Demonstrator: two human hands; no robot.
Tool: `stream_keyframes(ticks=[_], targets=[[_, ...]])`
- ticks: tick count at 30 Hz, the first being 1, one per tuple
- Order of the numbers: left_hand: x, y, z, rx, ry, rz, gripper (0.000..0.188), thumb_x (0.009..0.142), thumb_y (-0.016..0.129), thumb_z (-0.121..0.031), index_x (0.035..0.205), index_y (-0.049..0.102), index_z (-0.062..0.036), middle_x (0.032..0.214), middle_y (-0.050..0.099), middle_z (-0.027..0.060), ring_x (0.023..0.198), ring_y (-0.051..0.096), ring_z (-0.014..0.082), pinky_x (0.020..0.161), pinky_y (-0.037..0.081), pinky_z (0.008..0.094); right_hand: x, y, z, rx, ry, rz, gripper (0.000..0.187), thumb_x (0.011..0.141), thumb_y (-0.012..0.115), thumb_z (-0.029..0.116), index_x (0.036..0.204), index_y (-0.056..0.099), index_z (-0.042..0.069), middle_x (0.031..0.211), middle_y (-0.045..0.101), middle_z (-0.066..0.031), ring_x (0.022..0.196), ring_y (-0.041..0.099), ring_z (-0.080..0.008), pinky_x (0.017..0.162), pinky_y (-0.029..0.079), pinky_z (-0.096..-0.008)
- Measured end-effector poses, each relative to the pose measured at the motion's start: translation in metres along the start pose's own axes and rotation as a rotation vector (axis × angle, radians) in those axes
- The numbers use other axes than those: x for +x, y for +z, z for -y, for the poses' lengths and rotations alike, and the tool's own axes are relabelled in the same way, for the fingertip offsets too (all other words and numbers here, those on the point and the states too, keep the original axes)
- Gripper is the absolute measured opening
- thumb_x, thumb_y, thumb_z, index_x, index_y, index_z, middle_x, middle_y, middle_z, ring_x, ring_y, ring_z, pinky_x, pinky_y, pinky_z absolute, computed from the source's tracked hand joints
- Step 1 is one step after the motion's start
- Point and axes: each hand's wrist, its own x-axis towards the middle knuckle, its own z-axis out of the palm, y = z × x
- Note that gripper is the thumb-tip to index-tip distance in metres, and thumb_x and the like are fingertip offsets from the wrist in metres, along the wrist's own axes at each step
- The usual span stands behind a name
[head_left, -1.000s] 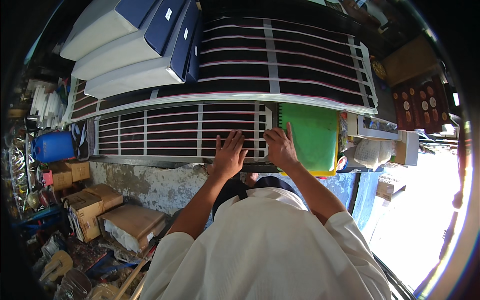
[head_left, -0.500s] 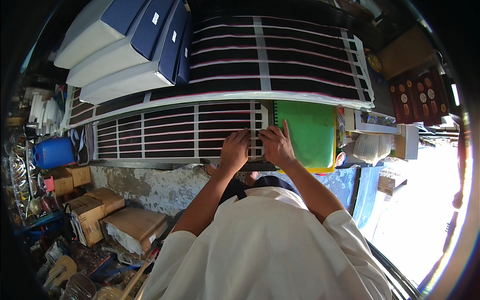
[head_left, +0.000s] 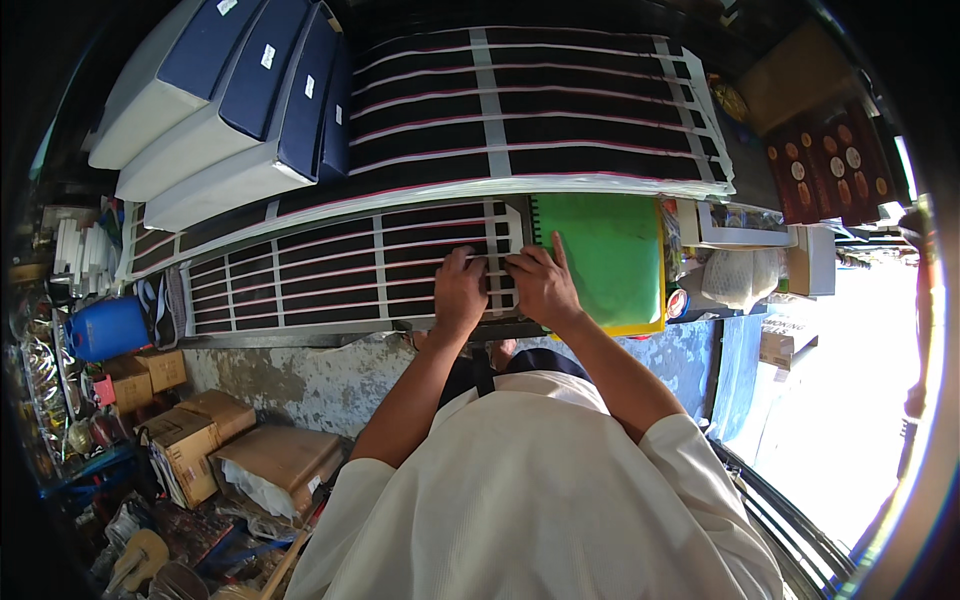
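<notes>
A long black sheet [head_left: 330, 270] with pale, pink-edged stripes lies on the bench before me, crossed by several white strips. Over its right end, my left hand [head_left: 461, 292] is closed, fingers curled down against the sheet. My right hand [head_left: 543, 288] rests just right of it, beside the end white strip. Its thumb and nearer fingers are pinched together, while one finger stretches away over a green spiral-bound notebook [head_left: 605, 260]. Whatever lies between the fingertips of either hand is too small to make out. A stack of similar striped sheets [head_left: 560, 110] sits farther back.
Tall white-and-blue box files [head_left: 240, 170] stand on the stack at the far left. A blue container [head_left: 106, 328] is at the bench's left end. Cardboard boxes [head_left: 280, 460] sit on the lower left. A white plastic bag [head_left: 740, 278] hangs at the right.
The view has shifted slightly, so the bench and sheets sit a little farther left. Both hands stay at the sheet's right end in nearly the same pose.
</notes>
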Motion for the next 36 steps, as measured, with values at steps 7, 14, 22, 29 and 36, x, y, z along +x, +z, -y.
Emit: stream_keyframes(ticks=[7, 14, 22, 29, 36], targets=[[-0.0019, 0.0023, 0.0059, 0.035, 0.001, 0.045, 0.025, 0.09, 0.082, -0.007, 0.115, 0.08, -0.0056, 0.128, 0.067, 0.0156, 0.113, 0.069, 0.0375, 0.088, 0.057, 0.0527, 0.0001, 0.0004, -0.0002, -0.003, -0.01, -0.008, 0.035, 0.085, 0.074, 0.007, 0.117, 0.088, 0.011, 0.134, 0.078, 0.0019, 0.136, 0.063, -0.0242, 0.139, 0.021, -0.0707], [-0.0025, 0.0026, 0.0072, 0.035, 0.014, 0.036, 0.027, 0.09, 0.082, -0.005, 0.117, 0.079, -0.0059, 0.13, 0.066, 0.0157, 0.115, 0.069, 0.0377, 0.089, 0.057, 0.0526, -0.0015, -0.0035, -0.0013, 0.049, -0.033, -0.031, 0.027, 0.085, 0.074, 0.009, 0.108, 0.088, 0.013, 0.136, 0.078, -0.0018, 0.138, 0.062, -0.026, 0.139, 0.021, -0.0717], [-0.0016, 0.001, 0.0078, 0.024, 0.024, 0.029, 0.029, 0.089, 0.08, -0.002, 0.118, 0.079, -0.0063, 0.133, 0.066, 0.0153, 0.116, 0.068, 0.0381, 0.089, 0.057, 0.0532, 0.0001, -0.0065, 0.0009, 0.057, -0.005, 0.0, 0.028, 0.087, 0.072, 0.007, 0.11, 0.087, 0.012, 0.141, 0.077, -0.003, 0.139, 0.062, -0.0276, 0.138, 0.022, -0.072], [-0.002, 0.0025, 0.0098, 0.022, 0.018, 0.049, 0.032, 0.087, 0.079, 0.001, 0.118, 0.08, -0.0064, 0.134, 0.065, 0.0151, 0.118, 0.067, 0.0385, 0.091, 0.057, 0.0527, 0.001, -0.0069, 0.0023, 0.04, 0.013, 0.043, 0.034, 0.088, 0.071, 0.007, 0.119, 0.085, 0.013, 0.146, 0.075, -0.0007, 0.142, 0.06, -0.0268, 0.14, 0.017, -0.0709], [-0.0015, 0.0029, 0.0087, -0.001, 0.012, 0.027, 0.031, 0.087, 0.078, 0.002, 0.117, 0.081, -0.0066, 0.134, 0.065, 0.0149, 0.119, 0.067, 0.0384, 0.091, 0.057, 0.053, 0.0017, -0.0077, 0.0026, 0.017, 0.015, 0.085, 0.036, 0.087, 0.071, 0.007, 0.12, 0.084, 0.013, 0.144, 0.075, 0.0003, 0.141, 0.06, -0.0263, 0.14, 0.016, -0.0714]])
